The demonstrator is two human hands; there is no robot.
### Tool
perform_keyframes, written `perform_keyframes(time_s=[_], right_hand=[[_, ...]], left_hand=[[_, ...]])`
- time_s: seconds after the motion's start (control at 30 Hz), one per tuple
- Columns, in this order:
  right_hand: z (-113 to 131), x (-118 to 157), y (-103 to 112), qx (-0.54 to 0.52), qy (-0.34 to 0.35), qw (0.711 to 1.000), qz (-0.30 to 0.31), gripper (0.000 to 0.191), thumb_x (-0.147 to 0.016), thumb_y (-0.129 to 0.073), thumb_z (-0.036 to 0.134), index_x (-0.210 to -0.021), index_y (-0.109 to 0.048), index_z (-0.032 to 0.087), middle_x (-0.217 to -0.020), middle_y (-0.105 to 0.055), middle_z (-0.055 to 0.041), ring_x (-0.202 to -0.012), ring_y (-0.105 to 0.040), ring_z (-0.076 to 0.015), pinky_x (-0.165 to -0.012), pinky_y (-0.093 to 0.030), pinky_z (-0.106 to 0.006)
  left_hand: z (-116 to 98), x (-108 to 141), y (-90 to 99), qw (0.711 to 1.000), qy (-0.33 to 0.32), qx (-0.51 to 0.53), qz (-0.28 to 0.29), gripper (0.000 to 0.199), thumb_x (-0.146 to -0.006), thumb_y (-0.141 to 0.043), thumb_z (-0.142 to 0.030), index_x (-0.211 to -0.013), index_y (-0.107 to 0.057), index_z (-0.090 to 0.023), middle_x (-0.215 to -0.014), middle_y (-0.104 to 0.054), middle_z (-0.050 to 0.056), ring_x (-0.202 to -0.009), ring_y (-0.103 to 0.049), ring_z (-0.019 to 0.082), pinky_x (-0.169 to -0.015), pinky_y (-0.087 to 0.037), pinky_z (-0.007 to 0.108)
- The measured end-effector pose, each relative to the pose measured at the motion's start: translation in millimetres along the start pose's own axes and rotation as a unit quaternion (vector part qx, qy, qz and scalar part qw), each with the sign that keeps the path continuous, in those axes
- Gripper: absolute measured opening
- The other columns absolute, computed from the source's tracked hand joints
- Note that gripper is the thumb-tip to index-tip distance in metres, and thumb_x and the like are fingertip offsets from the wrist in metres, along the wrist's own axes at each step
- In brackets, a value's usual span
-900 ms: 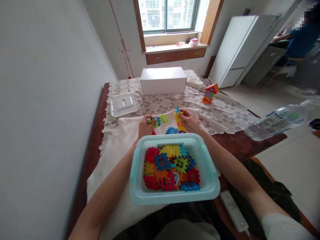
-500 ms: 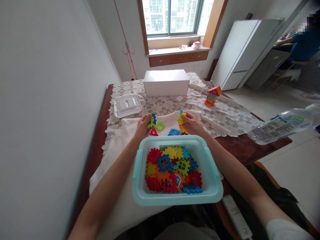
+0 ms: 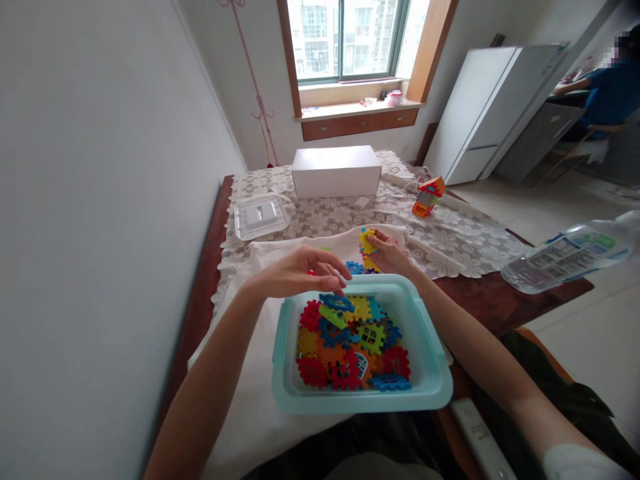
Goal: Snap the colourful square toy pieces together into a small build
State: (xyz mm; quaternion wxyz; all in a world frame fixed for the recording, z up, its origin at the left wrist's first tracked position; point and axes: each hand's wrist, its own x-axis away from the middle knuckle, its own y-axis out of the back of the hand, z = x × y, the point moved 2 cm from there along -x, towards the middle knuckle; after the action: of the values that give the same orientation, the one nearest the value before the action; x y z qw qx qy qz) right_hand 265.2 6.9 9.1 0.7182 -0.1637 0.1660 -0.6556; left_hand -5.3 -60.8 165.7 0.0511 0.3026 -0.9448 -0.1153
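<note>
While hovering over the tub's far rim, holds the left hand curled just above blue and green tiles; cannot tell whether gripped or loose. Beyond the tub, clasps a yellow cluster in the right hand. Seemingly mid-drop; calls for release inside the tub.

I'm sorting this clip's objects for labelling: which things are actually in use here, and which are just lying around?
In use:
left hand, over the tub
right hand, holding a yellow piece
turquoise tub of coloured interlocking pieces
loose pieces on the white cloth

Lying about:
white box
clear lid
small built model
plastic bottle
</note>
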Motion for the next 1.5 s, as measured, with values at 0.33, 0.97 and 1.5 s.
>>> perform_keyframes(time_s=[0.33,0.97,1.5], right_hand=[[63,39,-13,0.091,0.056,0.972,0.209,0.067,-0.067,-0.112,0.074,-0.085,-0.065,0.031,-0.078,-0.066,0.0025,-0.081,-0.066,-0.0229,-0.098,-0.064,-0.047],[21,7,40,0.732,0.071,0.67,0.1,0.046,-0.103,-0.082,0.045,-0.146,-0.085,0.028,-0.166,-0.072,-0.0174,-0.161,-0.06,-0.0445,-0.138,-0.045,-0.066],[19,-5,59,0.741,0.035,0.67,-0.023,0.06,-0.109,-0.074,0.051,-0.162,-0.076,0.023,-0.168,-0.067,-0.0228,-0.157,-0.06,-0.0488,-0.135,-0.048,-0.064]], left_hand=[[131,-33,35.0,0.939,-0.038,-0.05,-0.338,0.055,-0.097,-0.086,-0.074,-0.114,-0.086,-0.021,-0.122,-0.091,0.015,-0.116,-0.088,0.033,-0.112,-0.068,0.049],[180,-38,28.3,0.898,0.028,-0.343,-0.275,0.06,-0.088,-0.088,-0.046,-0.144,-0.084,-0.025,-0.155,-0.083,0.016,-0.152,-0.071,0.045,-0.136,-0.053,0.063],[166,-35,20.7,0.92,0.015,-0.313,-0.234,0.05,-0.09,-0.091,-0.058,-0.129,-0.091,-0.028,-0.136,-0.09,0.015,-0.139,-0.08,0.044,-0.129,-0.058,0.06]])
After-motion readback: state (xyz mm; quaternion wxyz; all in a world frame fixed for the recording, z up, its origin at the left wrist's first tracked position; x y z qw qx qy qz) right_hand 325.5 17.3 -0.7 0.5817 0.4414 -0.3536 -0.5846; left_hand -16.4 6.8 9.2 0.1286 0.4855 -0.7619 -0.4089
